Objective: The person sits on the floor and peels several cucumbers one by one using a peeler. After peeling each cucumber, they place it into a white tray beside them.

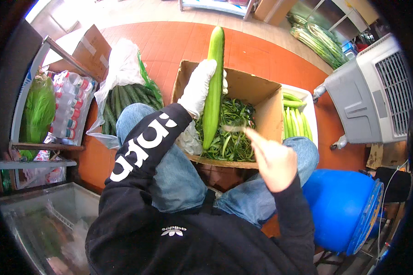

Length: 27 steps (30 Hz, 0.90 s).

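My left hand (199, 89), in a white glove, grips a long cucumber (213, 86) upright above an open cardboard box (268, 106). Most of the cucumber's visible side is peeled light green; a dark strip of skin runs down its right edge. My bare right hand (275, 161) is closed on a small tool, probably a peeler (235, 128), blurred and just right of the cucumber's lower part. Dark and pale green peelings (234, 144) fill the bottom of the box between my knees. A crumpled clear plastic bag (190, 139) lies at its left side.
Unpeeled cucumbers (127, 99) lie in a plastic bag on the left. Peeled ones (296, 120) fill a white crate (311, 103) on the right. A blue barrel (337, 206), a grey air cooler (354, 96) and a rack of bottles (69, 106) stand around me.
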### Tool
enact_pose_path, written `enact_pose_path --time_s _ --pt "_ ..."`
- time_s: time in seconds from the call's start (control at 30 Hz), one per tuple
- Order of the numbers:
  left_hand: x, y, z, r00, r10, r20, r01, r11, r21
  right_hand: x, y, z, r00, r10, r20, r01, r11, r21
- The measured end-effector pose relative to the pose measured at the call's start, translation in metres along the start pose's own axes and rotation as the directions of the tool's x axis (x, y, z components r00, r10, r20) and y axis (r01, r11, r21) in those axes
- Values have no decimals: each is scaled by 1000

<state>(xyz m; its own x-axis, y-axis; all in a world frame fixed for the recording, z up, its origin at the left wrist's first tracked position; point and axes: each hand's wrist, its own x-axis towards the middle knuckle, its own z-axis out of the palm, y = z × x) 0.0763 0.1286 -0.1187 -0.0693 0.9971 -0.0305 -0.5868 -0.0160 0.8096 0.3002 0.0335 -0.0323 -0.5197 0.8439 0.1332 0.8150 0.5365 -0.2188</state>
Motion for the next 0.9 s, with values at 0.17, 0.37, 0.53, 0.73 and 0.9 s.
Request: enact_pose_path --time_s 0.17,0.37,0.53,0.73,0.9 --pt "-7 3 13 986 -145 82 148 989 -29 73 -4 -9 897 -51 -440 34 998 -46" --pt "-8 -3 6 976 -172 131 172 985 12 114 -4 4 869 17 -494 5 999 43" --pt "4 -4 -4 996 -89 -15 90 994 58 65 -7 31 968 -88 -234 95 995 19" --pt "17 16 -7 996 83 43 -79 993 -84 -19 -21 81 986 -78 147 37 965 258" --pt "7 14 -2 993 55 103 -55 998 1 -24 -4 42 954 -12 299 -42 984 175"
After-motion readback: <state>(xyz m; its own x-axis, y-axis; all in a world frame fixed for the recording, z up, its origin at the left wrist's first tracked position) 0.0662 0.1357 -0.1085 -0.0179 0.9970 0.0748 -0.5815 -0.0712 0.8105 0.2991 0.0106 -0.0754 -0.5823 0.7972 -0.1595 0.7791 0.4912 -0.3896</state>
